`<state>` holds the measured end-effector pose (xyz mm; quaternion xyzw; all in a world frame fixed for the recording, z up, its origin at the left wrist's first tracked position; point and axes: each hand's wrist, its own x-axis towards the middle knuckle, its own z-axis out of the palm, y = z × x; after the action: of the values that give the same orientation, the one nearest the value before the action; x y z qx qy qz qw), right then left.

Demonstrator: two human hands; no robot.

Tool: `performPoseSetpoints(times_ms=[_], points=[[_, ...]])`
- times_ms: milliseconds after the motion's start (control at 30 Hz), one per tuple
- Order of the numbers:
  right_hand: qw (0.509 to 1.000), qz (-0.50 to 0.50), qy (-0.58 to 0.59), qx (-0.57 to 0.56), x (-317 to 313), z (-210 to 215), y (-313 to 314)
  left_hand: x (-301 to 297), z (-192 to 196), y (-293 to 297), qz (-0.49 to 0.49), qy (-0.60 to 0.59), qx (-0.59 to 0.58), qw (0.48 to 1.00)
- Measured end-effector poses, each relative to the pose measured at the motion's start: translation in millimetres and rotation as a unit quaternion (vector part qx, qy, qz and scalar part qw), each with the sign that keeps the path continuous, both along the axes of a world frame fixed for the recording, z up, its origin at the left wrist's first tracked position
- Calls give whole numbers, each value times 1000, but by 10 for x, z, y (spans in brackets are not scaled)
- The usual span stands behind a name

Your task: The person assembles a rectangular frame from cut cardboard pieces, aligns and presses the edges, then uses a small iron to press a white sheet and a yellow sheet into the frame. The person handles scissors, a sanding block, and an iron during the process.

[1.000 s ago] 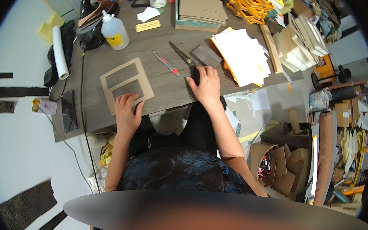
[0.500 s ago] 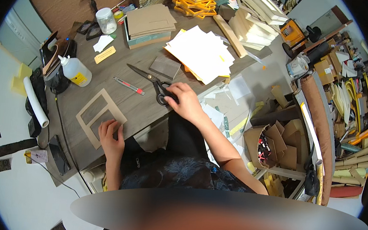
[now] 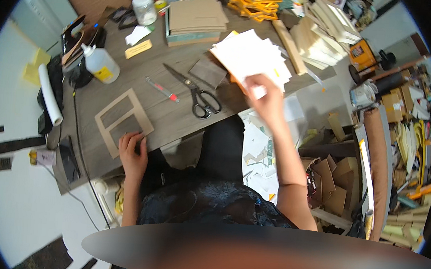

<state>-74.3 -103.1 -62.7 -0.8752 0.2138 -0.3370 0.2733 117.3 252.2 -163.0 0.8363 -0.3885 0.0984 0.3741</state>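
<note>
- Now cardboard frame (image 3: pixel 121 120) flat on desk (image 3: pixel 176 124), by front edge; left hand (image 3: pixel 133 153) at its near side, fingers curled, pinching or resting: can't tell.
- Right hand (image 3: pixel 268 99) has moved off black scissors (image 3: pixel 188 83) to white sheets (image 3: pixel 252 51); blurred, can't confirm a pinch.
- So scissors lie free; utility knife (image 3: pixel 162 89) between them and frame.

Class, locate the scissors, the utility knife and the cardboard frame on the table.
Scissors (image 3: pixel 188 83), head view: on the pivot.
Utility knife (image 3: pixel 162 90), head view: middle of its body.
Cardboard frame (image 3: pixel 120 120), head view: on its crossbar.
</note>
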Motion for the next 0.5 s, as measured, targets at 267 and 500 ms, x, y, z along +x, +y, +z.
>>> performPoseSetpoints(times_ms=[267, 500], points=[[991, 43, 98, -76, 517, -804, 783, 23, 213, -117, -19, -18, -26, 999], [988, 24, 130, -79, 622, -832, 738, -37, 144, -41, -16, 4, -35, 999]])
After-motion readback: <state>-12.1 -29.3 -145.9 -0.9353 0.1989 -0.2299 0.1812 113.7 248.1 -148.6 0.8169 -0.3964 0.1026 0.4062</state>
